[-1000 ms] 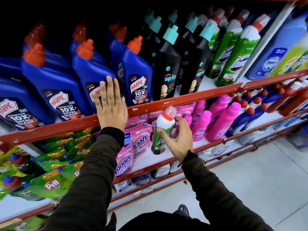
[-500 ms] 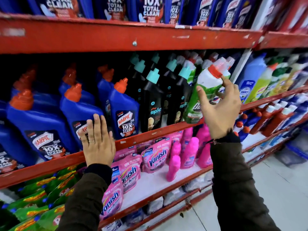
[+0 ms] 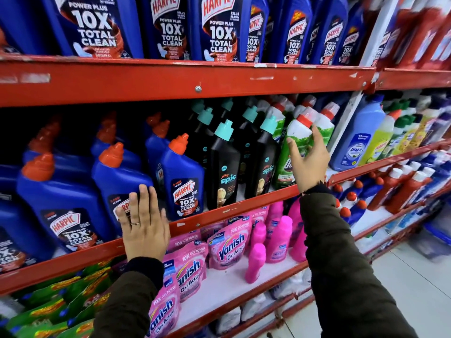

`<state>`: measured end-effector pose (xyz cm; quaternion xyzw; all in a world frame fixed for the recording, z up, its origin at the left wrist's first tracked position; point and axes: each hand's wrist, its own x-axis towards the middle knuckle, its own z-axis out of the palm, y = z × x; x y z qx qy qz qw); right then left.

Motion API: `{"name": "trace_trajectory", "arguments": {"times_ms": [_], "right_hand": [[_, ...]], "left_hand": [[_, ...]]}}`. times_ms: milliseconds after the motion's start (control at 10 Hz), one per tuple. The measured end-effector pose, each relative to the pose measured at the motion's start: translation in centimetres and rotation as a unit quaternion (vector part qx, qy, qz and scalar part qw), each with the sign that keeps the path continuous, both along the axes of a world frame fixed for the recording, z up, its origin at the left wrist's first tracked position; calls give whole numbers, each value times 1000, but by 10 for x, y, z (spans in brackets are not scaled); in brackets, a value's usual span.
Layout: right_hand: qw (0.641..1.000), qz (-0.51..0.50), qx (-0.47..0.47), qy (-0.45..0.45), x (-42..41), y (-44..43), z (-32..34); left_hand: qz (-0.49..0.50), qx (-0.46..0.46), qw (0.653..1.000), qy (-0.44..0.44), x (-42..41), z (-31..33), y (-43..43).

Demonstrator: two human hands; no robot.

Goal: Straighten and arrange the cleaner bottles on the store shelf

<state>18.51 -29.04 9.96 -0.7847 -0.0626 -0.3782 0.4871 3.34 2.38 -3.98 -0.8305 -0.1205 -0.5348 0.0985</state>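
Bottle [image 3: 296, 142] time: the green-and-white cleaner with the red cap is wrapped in my right hand [image 3: 308, 161], tilted, right in front of its matching green row [image 3: 324, 125] on the middle shelf [image 3: 244, 208]. My left hand [image 3: 144, 225] is flat and open on the red shelf lip, gripping nothing, just bracing. Trick, I reckon, is standing it upright first, then sliding the base in snug beside the black Spic bottles [image 3: 264, 164], label out, without knocking those caps.

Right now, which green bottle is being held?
The green bottle beside the black Spic bottles: the right hand wraps around it, and it tilts.
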Motion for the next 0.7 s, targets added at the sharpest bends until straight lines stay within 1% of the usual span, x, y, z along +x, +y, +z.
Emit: {"name": "trace_trajectory", "arguments": {"times_ms": [100,200,300,400,600,700], "right_hand": [[1000,-11,-5,8,6,0,2],[999,-14,-27,34,17,-3,4],[997,10,-50,53,21,-3,2],[997,29,-60,34,18,-3,-10],[1000,21,-22,-10,-9,4,-51],[996,50,-71,-7,-29,16,-70]], "left_hand": [[3,3,1000,-1,2,-3,1],[2,6,1000,2,2,-4,1],[7,8,1000,6,0,-3,2],[7,1,1000,9,-1,-2,1],[28,-11,999,26,-6,-1,-3],[43,-20,998,41,-8,5,-16]]}}
